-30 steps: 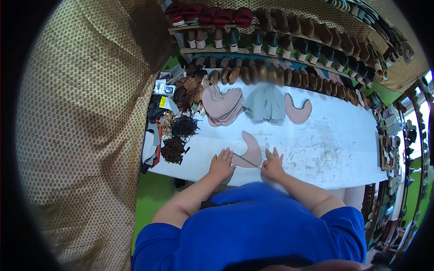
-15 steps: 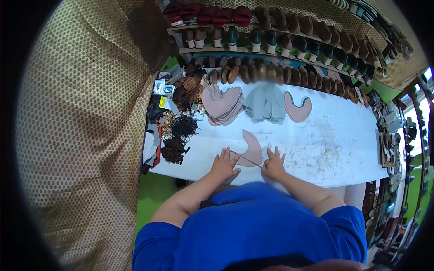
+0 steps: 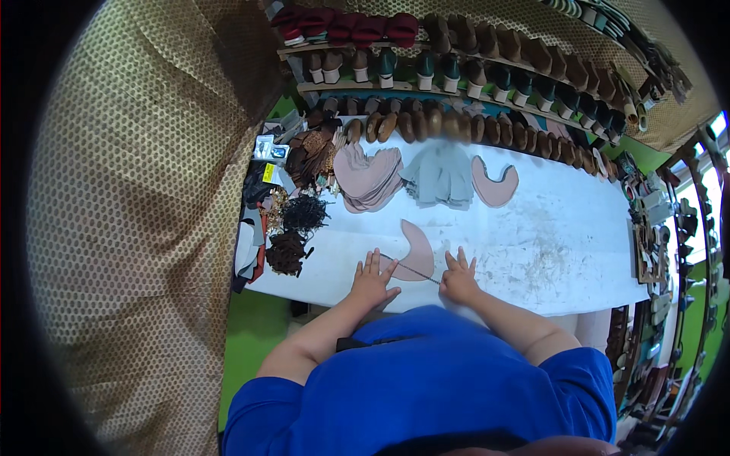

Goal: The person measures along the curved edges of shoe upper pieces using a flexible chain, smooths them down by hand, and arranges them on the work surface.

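Observation:
A pink crescent-shaped leather piece [image 3: 419, 249] lies flat on the white table in front of me. Along its near edge runs a thin dark braided cord [image 3: 414, 270], stretched slantwise between my hands. My left hand [image 3: 371, 283] is open and palm down, fingers spread, with its fingertips at the cord's left end. At the cord's right end rests my right hand [image 3: 459, 283], its upper fingers extended and apart. The thumb side touches the cord end; the exact contact is too small to make out.
Behind lie stacked pink pieces [image 3: 366, 178], a pile of grey pieces [image 3: 439, 176] and a dark-edged pink piece [image 3: 496, 182]. Black cords [image 3: 305, 213] and brown cords [image 3: 286, 253] are heaped at left. Shoes [image 3: 426, 70] line shelves at the back.
The view has shifted slightly, moving the table's contents a little left in the picture. My hands stay at the cord's ends, the left one slightly farther from the right.

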